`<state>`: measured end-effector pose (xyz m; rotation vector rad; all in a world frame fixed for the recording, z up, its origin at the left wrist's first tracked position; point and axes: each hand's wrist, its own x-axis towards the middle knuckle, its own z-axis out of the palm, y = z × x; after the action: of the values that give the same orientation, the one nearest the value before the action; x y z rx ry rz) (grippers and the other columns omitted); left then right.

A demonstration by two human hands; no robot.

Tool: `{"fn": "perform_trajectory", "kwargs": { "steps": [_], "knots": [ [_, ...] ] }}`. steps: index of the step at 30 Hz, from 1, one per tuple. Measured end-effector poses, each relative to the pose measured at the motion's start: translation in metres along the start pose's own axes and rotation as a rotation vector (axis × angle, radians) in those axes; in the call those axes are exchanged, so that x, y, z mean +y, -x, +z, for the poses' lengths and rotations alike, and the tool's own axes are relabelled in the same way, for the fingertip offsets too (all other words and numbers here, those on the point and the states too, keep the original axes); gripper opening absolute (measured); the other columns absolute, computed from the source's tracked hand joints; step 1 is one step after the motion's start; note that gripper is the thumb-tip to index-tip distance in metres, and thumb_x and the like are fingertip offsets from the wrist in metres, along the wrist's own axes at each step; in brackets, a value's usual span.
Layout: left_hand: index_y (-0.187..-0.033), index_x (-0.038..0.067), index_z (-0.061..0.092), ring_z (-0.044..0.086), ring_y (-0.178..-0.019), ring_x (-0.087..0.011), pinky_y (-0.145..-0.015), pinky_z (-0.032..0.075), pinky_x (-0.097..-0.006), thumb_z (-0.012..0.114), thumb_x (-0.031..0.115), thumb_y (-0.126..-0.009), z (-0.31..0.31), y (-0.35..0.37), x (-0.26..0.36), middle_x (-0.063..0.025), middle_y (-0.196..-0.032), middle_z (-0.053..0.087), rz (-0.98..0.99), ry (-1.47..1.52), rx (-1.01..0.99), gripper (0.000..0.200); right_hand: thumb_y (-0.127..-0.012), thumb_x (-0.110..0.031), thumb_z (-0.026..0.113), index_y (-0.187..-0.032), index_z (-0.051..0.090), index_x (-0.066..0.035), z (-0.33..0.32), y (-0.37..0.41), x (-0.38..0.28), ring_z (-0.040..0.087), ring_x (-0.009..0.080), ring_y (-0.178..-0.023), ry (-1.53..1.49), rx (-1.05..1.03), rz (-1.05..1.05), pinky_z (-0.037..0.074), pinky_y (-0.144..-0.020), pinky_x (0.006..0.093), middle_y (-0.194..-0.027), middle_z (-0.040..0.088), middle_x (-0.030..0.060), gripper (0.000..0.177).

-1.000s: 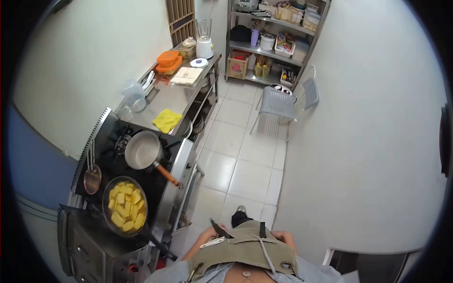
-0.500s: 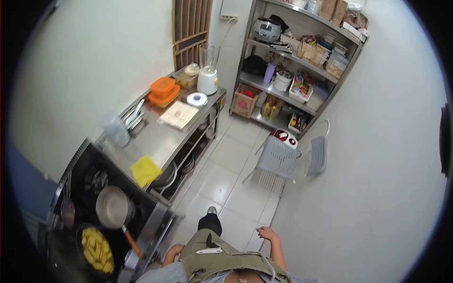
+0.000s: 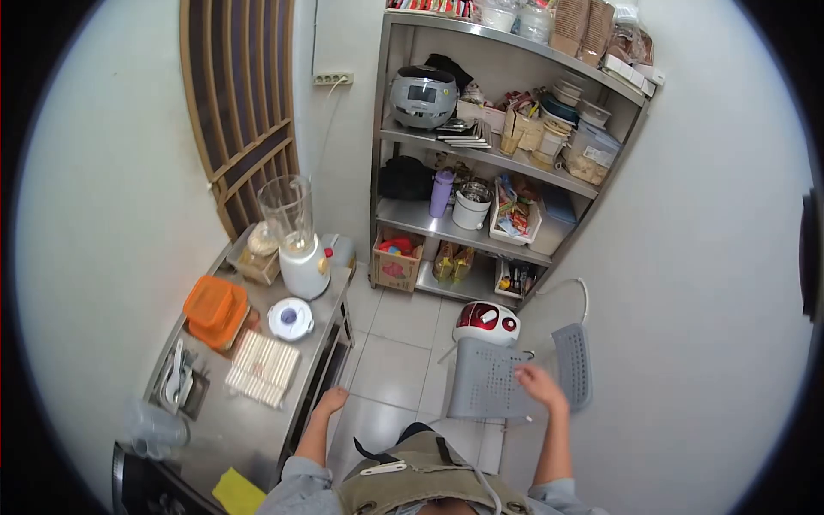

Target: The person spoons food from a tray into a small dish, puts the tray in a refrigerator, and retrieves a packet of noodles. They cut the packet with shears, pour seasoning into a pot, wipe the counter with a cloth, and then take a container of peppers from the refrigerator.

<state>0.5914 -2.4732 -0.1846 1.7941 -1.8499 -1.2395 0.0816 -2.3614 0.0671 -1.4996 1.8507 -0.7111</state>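
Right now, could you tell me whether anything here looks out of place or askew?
Only mildly: a red and white cooker sits low beside the grey chair, not on the shelves with the other appliances. Nothing looks spilled or damaged.

I see a steel counter just left of the left hand, with a brown slatted grille on the wall beyond it. A white tiled floor runs ahead to a steel shelf rack. A grey plastic chair stands by the right hand, with a plain white wall beyond it.
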Motion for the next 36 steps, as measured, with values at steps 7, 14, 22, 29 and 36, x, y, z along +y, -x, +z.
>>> {"fn": "perform_trajectory", "kwargs": {
  "steps": [7,14,22,29,36],
  "knots": [
    [-0.093,0.001,0.058,0.056,-0.067,-0.0194,-0.063,0.045,-0.0318,0.045,0.035,-0.087,0.018,-0.2,0.013,-0.0087,-0.076,0.059,0.03,0.344,-0.125,0.037,-0.089,-0.014,0.052,-0.099,0.058,0.002,-0.166,-0.229,-0.193,0.056,0.0107,-0.075,0.038,0.421,-0.455,0.045,-0.071,0.0252,-0.081,0.062,0.006,0.02],
    [-0.098,0.002,0.059,0.059,-0.074,-0.026,-0.07,0.047,-0.0393,0.044,0.037,-0.085,0.056,-0.165,-0.05,-0.0156,-0.082,0.061,-0.632,0.191,-0.416,0.039,-0.088,-0.016,0.052,-0.094,0.06,0.003,-0.279,-0.454,-0.43,0.053,0.0084,-0.067,0.222,0.557,-0.93,0.044,-0.064,0.0227,-0.078,0.061,0.0032,0.021],
    [-0.098,0.002,0.059,0.059,-0.076,-0.0272,-0.072,0.046,-0.0395,0.043,0.038,-0.086,-0.008,-0.309,0.027,-0.016,-0.084,0.062,-0.591,0.311,-0.115,0.041,-0.078,-0.017,0.057,-0.105,0.06,-0.005,-0.321,-0.669,-0.657,0.063,0.0274,-0.077,0.791,0.922,-1.101,0.05,-0.068,0.0355,-0.085,0.064,0.0212,0.029],
    [-0.098,0.003,0.059,0.059,-0.078,-0.0282,-0.073,0.046,-0.0397,0.042,0.04,-0.086,-0.103,-0.52,0.106,-0.0164,-0.086,0.062,-0.421,0.3,0.149,0.043,-0.079,0.0,0.047,-0.119,0.047,-0.011,-0.374,-0.841,-0.771,0.058,0.0246,-0.064,1.11,0.82,-1.345,0.045,-0.061,0.036,-0.075,0.062,0.0136,0.042],
    [-0.098,0.003,0.06,0.059,-0.08,-0.0292,-0.075,0.045,-0.04,0.04,0.041,-0.087,-0.154,-0.611,0.142,-0.0168,-0.088,0.063,-0.421,0.289,0.168,0.044,-0.065,0.008,0.05,-0.136,0.034,-0.02,-0.358,-0.881,-0.816,0.064,0.0291,-0.07,1.244,0.557,-0.77,0.051,-0.064,0.0376,-0.09,0.063,0.0202,0.079]
  ]
}}
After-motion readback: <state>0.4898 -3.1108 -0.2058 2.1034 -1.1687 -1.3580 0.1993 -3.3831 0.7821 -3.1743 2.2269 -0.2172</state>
